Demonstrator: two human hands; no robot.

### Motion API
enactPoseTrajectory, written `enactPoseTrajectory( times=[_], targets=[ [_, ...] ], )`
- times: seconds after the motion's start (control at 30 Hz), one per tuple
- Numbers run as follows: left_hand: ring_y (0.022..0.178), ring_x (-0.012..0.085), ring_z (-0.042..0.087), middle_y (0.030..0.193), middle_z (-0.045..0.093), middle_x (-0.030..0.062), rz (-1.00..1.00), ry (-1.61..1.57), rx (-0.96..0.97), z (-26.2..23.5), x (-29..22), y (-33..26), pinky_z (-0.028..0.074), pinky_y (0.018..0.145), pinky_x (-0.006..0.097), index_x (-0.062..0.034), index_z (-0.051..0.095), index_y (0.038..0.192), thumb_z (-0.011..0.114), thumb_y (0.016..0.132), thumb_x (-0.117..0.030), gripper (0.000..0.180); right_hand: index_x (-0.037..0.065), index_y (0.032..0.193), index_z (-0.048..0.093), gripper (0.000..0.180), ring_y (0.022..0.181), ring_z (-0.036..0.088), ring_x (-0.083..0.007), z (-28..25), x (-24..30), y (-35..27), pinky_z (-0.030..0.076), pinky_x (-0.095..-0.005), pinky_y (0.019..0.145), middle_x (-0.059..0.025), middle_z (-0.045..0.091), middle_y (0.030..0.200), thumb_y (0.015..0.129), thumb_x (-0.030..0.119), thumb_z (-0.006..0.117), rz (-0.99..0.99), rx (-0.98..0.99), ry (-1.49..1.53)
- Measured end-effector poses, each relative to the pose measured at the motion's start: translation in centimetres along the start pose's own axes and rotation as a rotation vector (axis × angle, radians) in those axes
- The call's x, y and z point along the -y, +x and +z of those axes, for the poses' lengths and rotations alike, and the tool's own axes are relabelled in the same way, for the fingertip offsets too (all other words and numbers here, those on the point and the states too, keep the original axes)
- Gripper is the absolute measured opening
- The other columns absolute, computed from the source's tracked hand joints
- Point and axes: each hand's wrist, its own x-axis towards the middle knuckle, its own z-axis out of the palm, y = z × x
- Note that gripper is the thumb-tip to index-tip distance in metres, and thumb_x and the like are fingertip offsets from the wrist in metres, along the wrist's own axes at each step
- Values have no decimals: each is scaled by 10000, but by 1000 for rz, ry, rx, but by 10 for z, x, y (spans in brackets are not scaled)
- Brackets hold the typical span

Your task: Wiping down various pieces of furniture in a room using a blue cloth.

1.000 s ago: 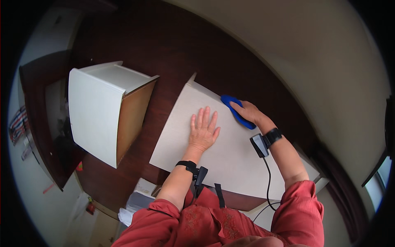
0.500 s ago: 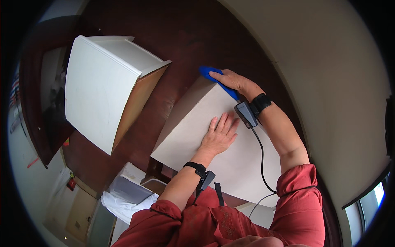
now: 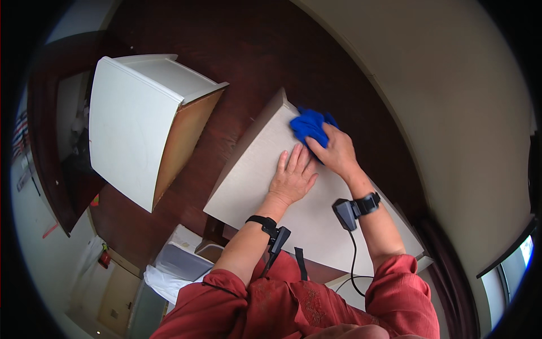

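Cloth (image 3: 311, 125), bright blue and bunched, sits on the far corner of a pale flat panel (image 3: 259, 186) that lies across a dark wooden floor (image 3: 237, 62). Right hand (image 3: 336, 151) lies over the near edge of the cloth, fingers bent down onto it, pressing it against the panel; whether they pinch a fold cannot be told. Left hand (image 3: 292, 179) is just beside it, palm flat on the panel, fingers together and stretched toward the cloth, not touching it. Each wrist carries a black band with a small dark device; a cable runs down from the right one. Sleeves are red. To the left, apart from the panel, a white cabinet box (image 3: 132, 121) lies tipped, brown inside face toward the panel. Cream wall (image 3: 451, 96) at right.
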Motion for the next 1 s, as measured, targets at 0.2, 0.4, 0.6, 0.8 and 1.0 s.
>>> enactPoseTrajectory(
  times=[0.2, 0.4, 0.6, 0.8, 1.0],
  targets=[
    [1397, 323, 260, 1506, 284, 163, -23, 22, -19, -8, 21, 5, 184, 1118, 525, -137, 374, 1419, 643, 811, -382, 709, -38, 1052, 642, 563, 868, 645, -373, -14, -22, -27, 508, -419, 771, -248, 657, 959, 804, 467, 634, 258, 147, 31],
    [1383, 347, 279, 1459, 343, 195, -139, 66, -87, -8, 51, 3, 189, 1104, 553, -91, 483, 1329, 652, 798, -353, 615, 4, 930, 632, 476, 787, 605, -343, 46, 57, 35, 490, -430, 686, -167, 612, 811, 788, 458, 644, 40, -137, -67],
    [1388, 349, 260, 1476, 321, 183, -217, 92, -126, -28, 77, 10, 190, 1109, 537, -97, 433, 1380, 655, 792, -333, 672, 16, 884, 629, 473, 801, 619, -324, 40, 60, 43, 490, -435, 685, -146, 625, 814, 804, 482, 630, 23, -83, -79],
    [1426, 303, 165, 1540, 191, 135, -284, 188, -79, -46, 109, 13, 162, 1145, 493, -136, 320, 1448, 611, 845, -314, 692, -41, 1074, 640, 614, 1031, 610, -368, 2, -36, -7, 484, -428, 890, -239, 640, 1088, 827, 521, 616, 81, -139, -293],
    [1416, 300, 202, 1526, 237, 128, -273, 191, -143, -49, 141, 38, 174, 1143, 488, -133, 352, 1432, 591, 857, -320, 650, -48, 1032, 643, 575, 1023, 598, -384, -45, -136, -48, 455, -429, 919, -243, 637, 1059, 816, 484, 652, 181, -311, -367]
  ],
)
